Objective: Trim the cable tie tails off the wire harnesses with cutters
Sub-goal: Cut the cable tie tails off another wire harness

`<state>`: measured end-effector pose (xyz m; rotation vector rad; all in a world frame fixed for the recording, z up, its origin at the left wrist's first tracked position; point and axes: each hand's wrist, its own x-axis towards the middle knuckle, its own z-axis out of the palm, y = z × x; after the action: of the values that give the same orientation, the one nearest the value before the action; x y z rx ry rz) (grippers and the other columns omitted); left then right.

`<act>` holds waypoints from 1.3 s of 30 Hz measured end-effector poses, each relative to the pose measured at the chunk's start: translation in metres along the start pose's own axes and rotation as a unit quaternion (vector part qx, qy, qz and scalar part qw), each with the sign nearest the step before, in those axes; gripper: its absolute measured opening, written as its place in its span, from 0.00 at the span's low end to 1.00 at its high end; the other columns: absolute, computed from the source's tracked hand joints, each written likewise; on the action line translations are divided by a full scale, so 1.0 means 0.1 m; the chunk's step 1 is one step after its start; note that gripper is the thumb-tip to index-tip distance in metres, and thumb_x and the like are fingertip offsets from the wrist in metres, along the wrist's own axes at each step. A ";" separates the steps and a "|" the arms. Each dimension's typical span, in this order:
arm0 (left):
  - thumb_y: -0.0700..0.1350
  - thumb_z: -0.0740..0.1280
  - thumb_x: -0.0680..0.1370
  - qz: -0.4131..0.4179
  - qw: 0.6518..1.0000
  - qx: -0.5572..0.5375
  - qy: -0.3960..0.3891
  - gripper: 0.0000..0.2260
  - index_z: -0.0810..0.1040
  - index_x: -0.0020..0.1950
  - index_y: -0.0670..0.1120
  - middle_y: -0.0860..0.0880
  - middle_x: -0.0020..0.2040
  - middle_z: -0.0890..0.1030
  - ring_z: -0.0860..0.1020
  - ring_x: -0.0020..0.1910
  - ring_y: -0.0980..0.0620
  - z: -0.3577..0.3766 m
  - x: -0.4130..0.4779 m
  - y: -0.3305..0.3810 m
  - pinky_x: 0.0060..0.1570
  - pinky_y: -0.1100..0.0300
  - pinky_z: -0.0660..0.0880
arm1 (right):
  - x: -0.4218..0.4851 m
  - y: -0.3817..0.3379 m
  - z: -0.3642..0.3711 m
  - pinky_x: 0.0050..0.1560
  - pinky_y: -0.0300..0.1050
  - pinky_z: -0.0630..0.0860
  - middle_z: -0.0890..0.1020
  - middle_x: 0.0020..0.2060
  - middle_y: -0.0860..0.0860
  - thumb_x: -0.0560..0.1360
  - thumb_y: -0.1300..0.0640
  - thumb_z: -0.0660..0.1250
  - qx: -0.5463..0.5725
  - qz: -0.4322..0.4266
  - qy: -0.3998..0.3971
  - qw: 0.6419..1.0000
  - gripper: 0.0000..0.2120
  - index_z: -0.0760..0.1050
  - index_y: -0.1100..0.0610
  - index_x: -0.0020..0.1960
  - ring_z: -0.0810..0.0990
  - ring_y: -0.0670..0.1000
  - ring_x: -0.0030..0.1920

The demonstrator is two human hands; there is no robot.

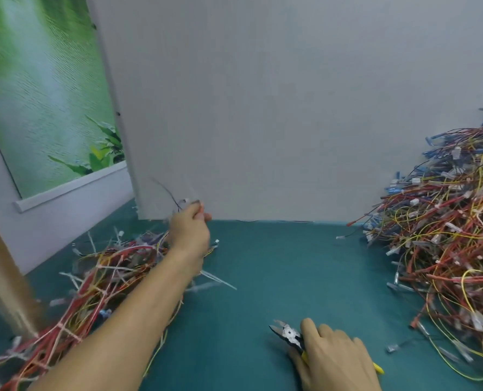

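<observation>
My left hand [191, 228] reaches out over the left pile and pinches a thin wire harness [175, 203], blurred, with a dark wire arcing up from the fingers. That left pile of harnesses [104, 277] holds red, yellow and white wires, and white cable tie tails stick out of it. My right hand [333, 359] rests on the green mat near the front and grips yellow-handled cutters [289, 334], whose jaws point left and stand slightly apart. A larger heap of harnesses [449, 249] lies at the right.
A green mat [277, 263] covers the table. A grey panel [262, 108] stands upright behind it. At the left, a wooden post [3, 272] rises from the table in front of a green plant poster [45, 94]. Loose tie tails [217, 279] lie beside the left pile.
</observation>
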<state>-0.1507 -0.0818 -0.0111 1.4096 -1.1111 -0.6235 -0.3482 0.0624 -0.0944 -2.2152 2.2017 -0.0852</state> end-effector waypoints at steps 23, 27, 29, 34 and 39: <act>0.56 0.59 0.78 0.326 0.897 0.147 -0.259 0.13 0.79 0.50 0.50 0.56 0.44 0.81 0.78 0.45 0.58 -0.24 -0.70 -0.49 0.51 0.58 0.72 | 1.20 -0.02 -0.50 0.29 0.40 0.63 0.71 0.22 0.52 0.69 0.66 0.66 0.517 0.142 -0.026 0.844 0.08 0.74 0.61 0.32 0.67 0.51 0.26; 0.50 0.61 0.80 0.306 0.846 0.344 -0.271 0.11 0.81 0.51 0.46 0.53 0.50 0.82 0.77 0.51 0.56 -0.51 -0.25 -0.64 0.58 0.58 0.70 | 1.30 0.28 -0.41 0.29 0.41 0.63 0.75 0.25 0.55 0.70 0.68 0.67 0.590 0.236 0.075 0.769 0.11 0.74 0.61 0.30 0.69 0.52 0.26; 0.50 0.61 0.81 0.320 0.776 0.436 -0.323 0.12 0.79 0.60 0.48 0.54 0.62 0.78 0.73 0.62 0.57 -0.60 -0.09 -0.74 0.65 0.64 0.62 | 1.34 0.46 -0.37 0.28 0.40 0.63 0.75 0.27 0.56 0.71 0.68 0.66 0.620 0.276 0.100 0.728 0.11 0.74 0.63 0.31 0.69 0.53 0.25; 0.59 0.51 0.82 0.346 0.668 0.586 -0.301 0.20 0.70 0.71 0.56 0.59 0.71 0.69 0.62 0.71 0.59 -0.91 0.23 -1.01 0.72 0.58 0.48 | 1.40 0.88 -0.32 0.29 0.42 0.64 0.74 0.30 0.57 0.69 0.70 0.65 0.650 0.355 0.153 0.655 0.07 0.72 0.63 0.33 0.68 0.53 0.26; 0.60 0.41 0.81 0.380 0.618 0.641 -0.249 0.30 0.83 0.58 0.52 0.56 0.56 0.82 0.79 0.60 0.50 -1.33 0.42 -1.05 0.62 0.45 0.71 | 1.36 1.15 -0.31 0.28 0.43 0.63 0.73 0.31 0.55 0.71 0.71 0.63 0.651 0.404 0.226 0.602 0.08 0.71 0.61 0.37 0.69 0.51 0.27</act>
<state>0.0105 -0.0724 -0.0777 1.6129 -2.7141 0.6826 -0.4640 -0.0740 -0.0656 -0.3418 1.8279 -1.6621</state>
